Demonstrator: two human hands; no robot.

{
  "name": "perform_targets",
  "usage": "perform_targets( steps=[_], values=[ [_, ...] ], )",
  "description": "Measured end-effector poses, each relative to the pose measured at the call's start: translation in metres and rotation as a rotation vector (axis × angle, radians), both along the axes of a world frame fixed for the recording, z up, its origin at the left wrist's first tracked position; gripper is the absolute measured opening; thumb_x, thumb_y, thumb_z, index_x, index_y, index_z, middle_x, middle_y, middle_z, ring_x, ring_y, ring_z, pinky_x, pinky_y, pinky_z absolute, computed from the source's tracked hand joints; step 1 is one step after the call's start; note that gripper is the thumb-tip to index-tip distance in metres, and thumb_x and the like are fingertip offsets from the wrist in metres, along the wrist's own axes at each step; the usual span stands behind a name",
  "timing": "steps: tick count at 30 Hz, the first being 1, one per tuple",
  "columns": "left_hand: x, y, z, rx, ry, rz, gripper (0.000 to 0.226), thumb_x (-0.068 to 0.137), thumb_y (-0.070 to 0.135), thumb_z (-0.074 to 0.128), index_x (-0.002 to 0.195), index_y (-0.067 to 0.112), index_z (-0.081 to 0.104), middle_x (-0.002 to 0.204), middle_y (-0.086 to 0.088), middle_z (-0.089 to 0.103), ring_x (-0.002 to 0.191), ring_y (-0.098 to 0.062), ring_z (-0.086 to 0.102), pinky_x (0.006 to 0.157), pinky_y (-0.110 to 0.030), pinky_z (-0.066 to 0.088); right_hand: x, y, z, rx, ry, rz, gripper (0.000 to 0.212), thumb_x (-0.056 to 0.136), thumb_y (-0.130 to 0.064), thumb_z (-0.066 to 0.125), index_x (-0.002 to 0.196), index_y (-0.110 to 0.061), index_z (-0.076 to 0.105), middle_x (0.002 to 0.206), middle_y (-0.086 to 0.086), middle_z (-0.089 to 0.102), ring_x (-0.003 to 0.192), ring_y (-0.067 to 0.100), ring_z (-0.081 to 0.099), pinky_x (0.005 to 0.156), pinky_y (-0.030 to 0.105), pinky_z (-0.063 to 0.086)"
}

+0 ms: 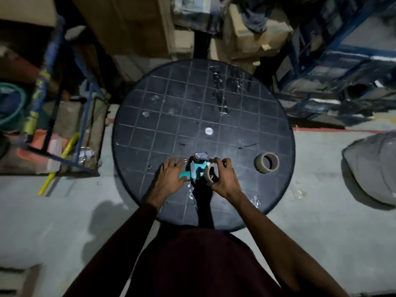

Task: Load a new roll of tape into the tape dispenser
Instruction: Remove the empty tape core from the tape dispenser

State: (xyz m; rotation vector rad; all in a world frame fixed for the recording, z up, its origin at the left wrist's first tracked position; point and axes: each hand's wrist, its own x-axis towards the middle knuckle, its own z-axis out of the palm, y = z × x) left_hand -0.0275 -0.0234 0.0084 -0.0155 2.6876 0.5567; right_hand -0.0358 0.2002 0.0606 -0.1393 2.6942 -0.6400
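the right hand [225, 179] grips a beige tape roll [209, 174] against the teal plastic tape dispenser [196, 170] — left hand [171, 175] fingers hold its handle; a tilted roll may jam on the hub.

Teal tape dispenser [196, 169] sits near the round table's [150, 116] near edge. Left hand [171, 174] holds its handle; right hand [224, 177] grips a tape roll [209, 173] against it. Second roll [266, 162] stands well right.

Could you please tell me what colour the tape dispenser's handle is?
Teal plastic handle, clearest in the head view.
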Motion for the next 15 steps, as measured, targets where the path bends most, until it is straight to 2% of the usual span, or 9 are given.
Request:
perform_targets(
  steps=[3,6,8,10,12,14,15],
  values=[
    [0.026,-0.023,0.008,0.027,0.032,0.161,0.08,0.086,0.04,0.069,0.153,0.012,0.037,0.148,-0.021,0.045,0.136,-0.04,0.04,0.114,-0.047,0.036,-0.005,-0.027,-0.001,-0.059,0.027,0.07,0.089,0.059,-0.029,0.084,0.137,-0.022,0.041,0.12,0.005,0.04,0.094,0.034,0.06,0.079,0.046,0.059],
    [0.049,-0.04,0.022,0.155,0.082,0.359,0.068,0.086,0.033,0.071,0.146,0.012,0.047,0.14,-0.019,0.055,0.128,-0.036,0.051,0.108,-0.039,0.042,-0.009,-0.063,0.001,-0.114,0.059,0.164,0.092,0.058,-0.02,0.087,0.138,-0.011,0.041,0.128,0.01,0.047,0.109,0.032,0.057,0.089,0.043,0.055],
    [0.06,-0.047,0.024,0.391,0.074,0.526,0.062,0.085,0.031,0.076,0.14,0.013,0.056,0.136,-0.013,0.062,0.123,-0.027,0.059,0.106,-0.032,0.045,-0.009,-0.09,-0.002,-0.167,0.078,0.225,0.087,0.061,-0.023,0.088,0.135,-0.008,0.045,0.124,0.01,0.052,0.11,0.027,0.056,0.092,0.036,0.051],
    [0.067,-0.053,0.026,0.664,0.022,0.713,0.058,0.084,0.033,0.076,0.137,0.016,0.059,0.127,-0.007,0.068,0.111,-0.019,0.067,0.103,-0.037,0.051,-0.006,-0.117,-0.005,-0.193,0.073,0.297,0.083,0.063,-0.026,0.087,0.134,-0.01,0.046,0.122,0.008,0.053,0.11,0.022,0.055,0.094,0.024,0.045],
    [0.068,-0.062,0.026,0.842,0.001,0.886,0.046,0.093,0.025,0.067,0.137,0.015,0.058,0.122,-0.006,0.069,0.095,-0.018,0.07,0.091,-0.043,0.058,-0.005,-0.14,-0.006,-0.212,0.073,0.347,0.083,0.062,-0.022,0.087,0.134,-0.011,0.047,0.126,0.007,0.053,0.116,0.021,0.054,0.098,0.021,0.042],
    [0.069,-0.076,0.031,1.021,-0.023,1.033,0.039,0.099,0.016,0.058,0.138,0.014,0.055,0.118,-0.008,0.066,0.081,-0.017,0.068,0.075,-0.039,0.061,-0.004,-0.158,-0.003,-0.257,0.082,0.373,0.085,0.06,-0.018,0.09,0.133,-0.009,0.049,0.126,0.006,0.053,0.116,0.016,0.052,0.099,0.017,0.039],
    [0.069,-0.081,0.032,1.101,-0.029,1.064,0.039,0.1,0.017,0.058,0.139,0.014,0.054,0.116,-0.008,0.066,0.08,-0.016,0.068,0.074,-0.037,0.061,-0.004,-0.165,-0.002,-0.272,0.083,0.4,0.085,0.061,-0.016,0.091,0.135,-0.009,0.049,0.127,0.006,0.053,0.115,0.014,0.051,0.099,0.013,0.036]
  ],
)
